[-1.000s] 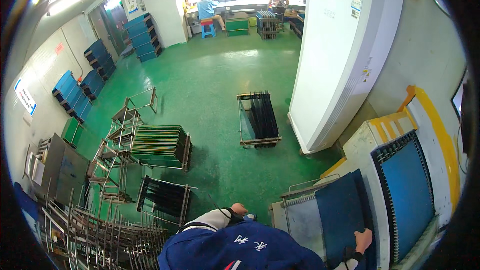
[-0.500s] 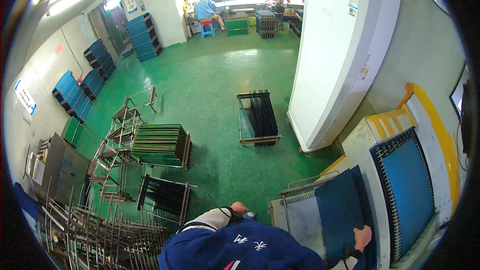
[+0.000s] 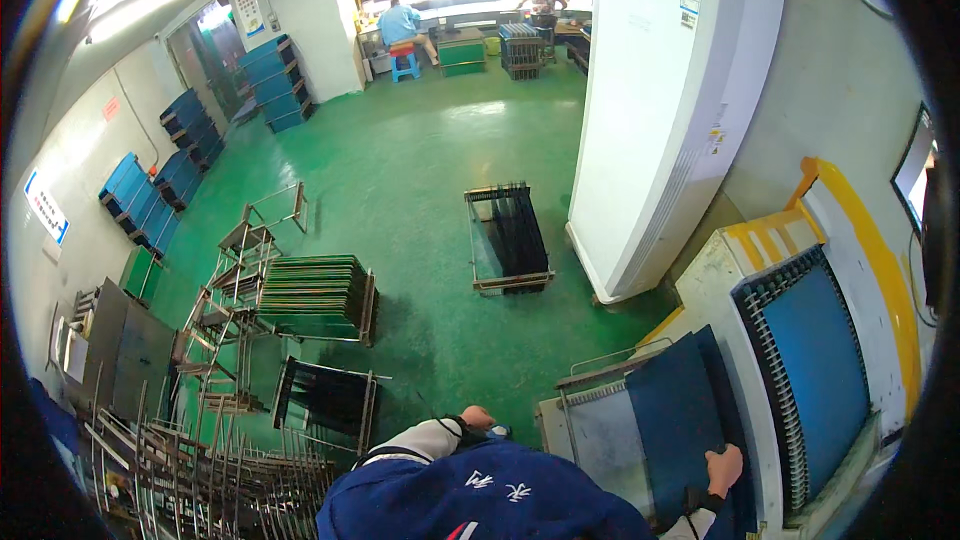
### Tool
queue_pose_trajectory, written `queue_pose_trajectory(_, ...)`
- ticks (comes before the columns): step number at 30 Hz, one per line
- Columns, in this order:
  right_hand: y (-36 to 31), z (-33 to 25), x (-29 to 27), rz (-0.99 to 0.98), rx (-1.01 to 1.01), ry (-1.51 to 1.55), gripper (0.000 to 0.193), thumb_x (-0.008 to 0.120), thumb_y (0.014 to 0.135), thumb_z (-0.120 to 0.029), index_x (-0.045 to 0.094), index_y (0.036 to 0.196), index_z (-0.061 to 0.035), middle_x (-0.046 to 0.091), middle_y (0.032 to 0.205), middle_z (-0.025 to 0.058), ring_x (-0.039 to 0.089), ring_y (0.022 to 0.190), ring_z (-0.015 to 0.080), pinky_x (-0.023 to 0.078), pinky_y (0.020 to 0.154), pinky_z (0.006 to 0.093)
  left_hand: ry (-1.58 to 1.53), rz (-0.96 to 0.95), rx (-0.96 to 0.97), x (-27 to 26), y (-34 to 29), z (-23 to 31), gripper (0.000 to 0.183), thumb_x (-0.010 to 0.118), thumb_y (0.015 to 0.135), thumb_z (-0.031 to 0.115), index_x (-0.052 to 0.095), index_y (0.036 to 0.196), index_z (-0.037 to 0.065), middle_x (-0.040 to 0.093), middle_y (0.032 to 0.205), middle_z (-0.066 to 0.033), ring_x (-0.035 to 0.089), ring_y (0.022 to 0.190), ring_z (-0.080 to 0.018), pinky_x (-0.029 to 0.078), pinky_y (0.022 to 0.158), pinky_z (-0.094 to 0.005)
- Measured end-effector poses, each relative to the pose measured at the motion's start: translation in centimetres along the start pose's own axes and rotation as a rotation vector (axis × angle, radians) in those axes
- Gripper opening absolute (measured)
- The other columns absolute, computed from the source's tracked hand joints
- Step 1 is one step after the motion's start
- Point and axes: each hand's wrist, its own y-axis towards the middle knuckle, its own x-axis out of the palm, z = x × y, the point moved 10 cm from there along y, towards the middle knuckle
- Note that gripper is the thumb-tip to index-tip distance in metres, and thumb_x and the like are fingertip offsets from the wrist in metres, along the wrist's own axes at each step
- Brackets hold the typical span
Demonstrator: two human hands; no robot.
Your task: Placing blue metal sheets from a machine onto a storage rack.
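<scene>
My right hand (image 3: 724, 470) is closed on the near right edge of a dark blue flat panel (image 3: 676, 425). That panel leans in a wire-railed rack (image 3: 600, 430) at the lower right, with another dark sheet (image 3: 722, 380) behind it. In front of my body hangs my left hand (image 3: 476, 416), seen from its back; its fingers are hidden, and nothing visible is held in it. A blue panel (image 3: 815, 365) edged with a black toothed strip lies on the white machine (image 3: 715, 270) just beyond my right hand.
A tall white cabinet unit (image 3: 640, 110) stands right of centre. Racks of dark panels (image 3: 510, 238) and green panels (image 3: 312, 297) stand on the green floor. Metal frames (image 3: 215, 465) crowd the lower left. Blue crates (image 3: 277, 82) are stacked at the back left. A seated person (image 3: 401, 24) works far off.
My view has turned slightly, so most of the room sits a little further left. My right hand stays on the dark blue panel, and my left hand keeps nearly the same place.
</scene>
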Motion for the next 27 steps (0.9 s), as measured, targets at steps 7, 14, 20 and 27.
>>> queue_pose_trajectory(7,0.8,-0.7,-0.1,-0.009,0.003,0.028,0.049,0.079,0.059,-0.019,0.064,0.102,-0.0016,0.063,0.104,0.0166,0.059,0.1,0.0319,0.046,0.086,0.0399,0.082,-0.081,0.057,0.2,-0.2,-0.4,0.02,0.062,0.07,0.028,0.061,0.082,0.012,0.06,0.078,-0.014,0.059,0.076,-0.0355,0.048,0.067,-0.0461)
queue_pose_trajectory(14,0.6,-0.9,-0.7,-0.024,0.033,0.019,0.049,0.08,0.058,-0.018,0.065,0.101,-0.0012,0.063,0.104,0.0173,0.06,0.098,0.0328,0.047,0.084,0.0397,-0.053,-0.008,-0.151,-0.1,0.1,-1.8,0.022,0.063,0.069,0.027,0.066,0.078,0.008,0.063,0.073,-0.0136,0.062,0.069,-0.0282,0.049,0.063,-0.0405)
queue_pose_trajectory(20,-0.3,-2.4,-2.4,0.066,-0.01,-0.002,0.05,0.08,0.058,-0.018,0.064,0.102,-0.0009,0.063,0.103,0.0174,0.06,0.097,0.0327,0.047,0.084,0.0398,-0.162,0.057,-0.263,-0.8,-0.2,-2.5,0.029,0.064,0.068,0.031,0.067,0.074,0.003,0.066,0.07,-0.0105,0.064,0.065,-0.0224,0.05,0.062,-0.0358)
queue_pose_trajectory(27,-0.5,-2.0,-2.6,0.058,0.013,0.016,0.045,0.08,0.058,-0.017,0.066,0.097,-0.0009,0.064,0.098,0.0176,0.061,0.093,0.0336,0.048,0.081,0.0398,-0.178,0.049,-0.297,-1.0,-1.5,-0.4,0.028,0.064,0.068,0.031,0.067,0.075,0.004,0.067,0.073,-0.012,0.064,0.07,-0.0256,0.05,0.064,-0.037)
